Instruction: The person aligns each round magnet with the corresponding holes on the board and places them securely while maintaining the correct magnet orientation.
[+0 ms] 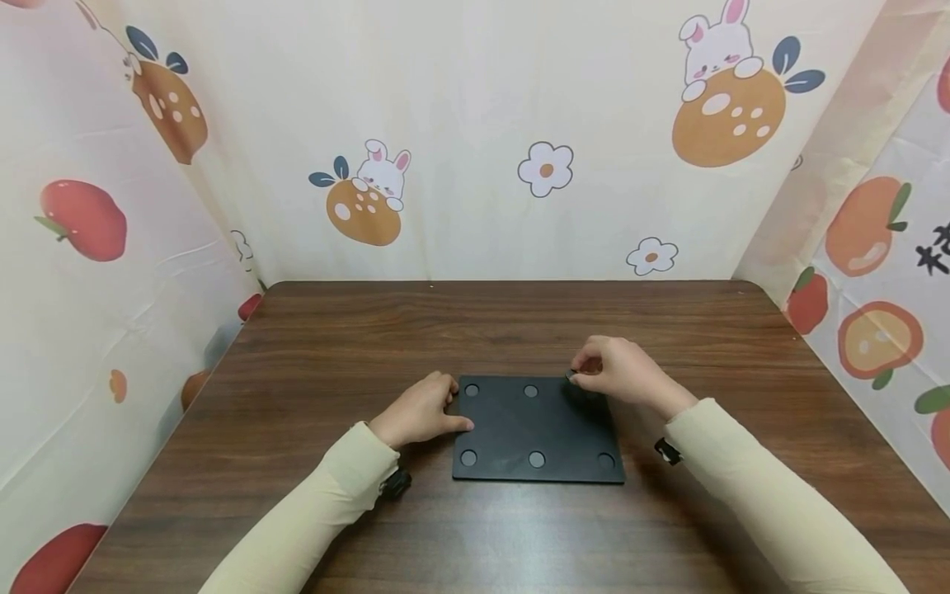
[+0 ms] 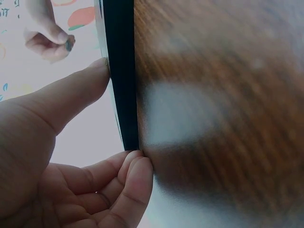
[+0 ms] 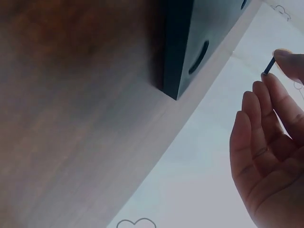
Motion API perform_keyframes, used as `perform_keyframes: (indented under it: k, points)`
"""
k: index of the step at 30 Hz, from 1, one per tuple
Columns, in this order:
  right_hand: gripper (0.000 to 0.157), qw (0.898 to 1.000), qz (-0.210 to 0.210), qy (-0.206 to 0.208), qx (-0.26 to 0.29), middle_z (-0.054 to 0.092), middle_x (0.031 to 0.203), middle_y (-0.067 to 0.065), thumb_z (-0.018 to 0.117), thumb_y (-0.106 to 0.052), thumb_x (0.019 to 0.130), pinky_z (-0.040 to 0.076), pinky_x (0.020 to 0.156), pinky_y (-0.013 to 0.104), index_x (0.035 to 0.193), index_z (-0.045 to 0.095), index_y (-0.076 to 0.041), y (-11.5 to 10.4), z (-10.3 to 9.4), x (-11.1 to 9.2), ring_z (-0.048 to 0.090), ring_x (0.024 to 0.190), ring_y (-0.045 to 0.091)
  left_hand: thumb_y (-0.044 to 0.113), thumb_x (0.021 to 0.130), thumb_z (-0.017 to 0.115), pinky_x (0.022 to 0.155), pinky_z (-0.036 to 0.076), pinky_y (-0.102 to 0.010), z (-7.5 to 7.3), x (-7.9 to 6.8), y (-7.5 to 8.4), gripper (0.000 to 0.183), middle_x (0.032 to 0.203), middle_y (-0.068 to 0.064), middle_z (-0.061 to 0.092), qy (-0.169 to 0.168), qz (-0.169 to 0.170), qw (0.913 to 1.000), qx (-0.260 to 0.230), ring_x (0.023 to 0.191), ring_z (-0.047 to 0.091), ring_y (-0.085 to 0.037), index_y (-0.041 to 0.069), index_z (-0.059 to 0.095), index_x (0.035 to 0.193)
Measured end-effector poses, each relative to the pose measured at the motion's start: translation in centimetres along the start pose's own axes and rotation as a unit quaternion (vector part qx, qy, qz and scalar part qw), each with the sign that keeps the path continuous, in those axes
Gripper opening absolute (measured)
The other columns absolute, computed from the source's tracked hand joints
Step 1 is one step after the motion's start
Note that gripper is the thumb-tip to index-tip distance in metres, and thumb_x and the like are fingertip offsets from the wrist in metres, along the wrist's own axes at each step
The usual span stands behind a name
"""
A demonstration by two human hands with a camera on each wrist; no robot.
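A flat black board [image 1: 512,425] with several round recesses lies on the table. My left hand [image 1: 419,412] holds it at the left side; the thumb rests on its top and the curled fingers meet the edge near the far left corner. The board's dark side edge [image 2: 122,80] shows between thumb and fingers in the left wrist view. Above the far right part of the board, my right hand [image 1: 627,373] pinches a small thin dark disc [image 3: 269,66] between thumb and forefinger. In the right wrist view the disc is seen edge-on, apart from the board.
The dark wood table [image 1: 356,330] carries the board near its middle. A pale curtain [image 1: 475,99] printed with rabbits, fruit and flowers hangs behind the table and along both sides. A small black device [image 1: 396,483] sits at the left wrist, another [image 1: 668,451] at the right.
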State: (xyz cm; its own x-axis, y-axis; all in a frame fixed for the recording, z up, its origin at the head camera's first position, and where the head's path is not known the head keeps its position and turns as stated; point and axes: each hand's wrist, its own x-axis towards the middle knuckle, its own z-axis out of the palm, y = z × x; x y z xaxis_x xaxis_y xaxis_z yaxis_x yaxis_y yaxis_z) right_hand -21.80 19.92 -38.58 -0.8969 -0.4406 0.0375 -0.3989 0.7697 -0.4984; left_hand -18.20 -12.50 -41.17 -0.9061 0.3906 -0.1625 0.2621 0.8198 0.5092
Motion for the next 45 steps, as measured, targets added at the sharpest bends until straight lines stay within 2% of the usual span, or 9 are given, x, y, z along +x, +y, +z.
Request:
perform_keyframes:
  k: [13,23,29,45]
  points:
    - [0.008,1.000,-0.018,0.010,-0.004,0.063,0.087,-0.007,0.078,-0.019,0.084,0.050,0.068,0.024,0.089,0.072,-0.019,-0.4,0.3,-3.2,0.058,0.077,0.009,0.036,0.080,0.081,0.084,0.050,-0.038,0.0,0.0,0.0,0.059,0.108,-0.010,0.059,0.000,0.003,1.0000,-0.001,0.096,0.057,-0.021,-0.001,0.059,0.121]
    - [0.011,1.000,-0.019,0.014,-0.019,0.065,0.091,-0.011,0.079,-0.021,0.083,0.054,0.073,0.027,0.091,0.072,-0.019,-0.8,0.6,-5.3,0.063,0.083,0.007,0.036,0.080,0.081,0.084,0.050,-0.038,0.1,0.0,-0.1,0.059,0.108,-0.010,0.059,0.000,0.002,1.0000,0.000,0.096,0.057,-0.020,-0.001,0.059,0.121]
    - [0.011,0.999,-0.022,0.018,-0.033,0.062,0.086,-0.013,0.080,-0.019,0.081,0.055,0.073,0.025,0.088,0.072,-0.020,-1.0,0.7,-6.7,0.065,0.082,0.006,0.036,0.080,0.081,0.084,0.050,-0.038,0.0,0.0,0.0,0.059,0.108,-0.010,0.059,-0.001,0.000,1.0000,0.000,0.096,0.057,-0.020,-0.001,0.059,0.121]
    - [0.013,0.996,-0.070,0.019,-0.053,0.055,0.080,-0.016,0.083,-0.017,0.077,0.045,0.058,0.019,0.083,0.072,-0.023,-1.1,1.1,-9.5,0.050,0.067,-0.006,0.036,0.081,0.080,0.084,0.050,-0.038,0.1,0.0,-0.1,0.058,0.108,-0.010,0.059,-0.002,0.000,1.0000,0.000,0.097,0.057,-0.021,0.000,0.058,0.121]
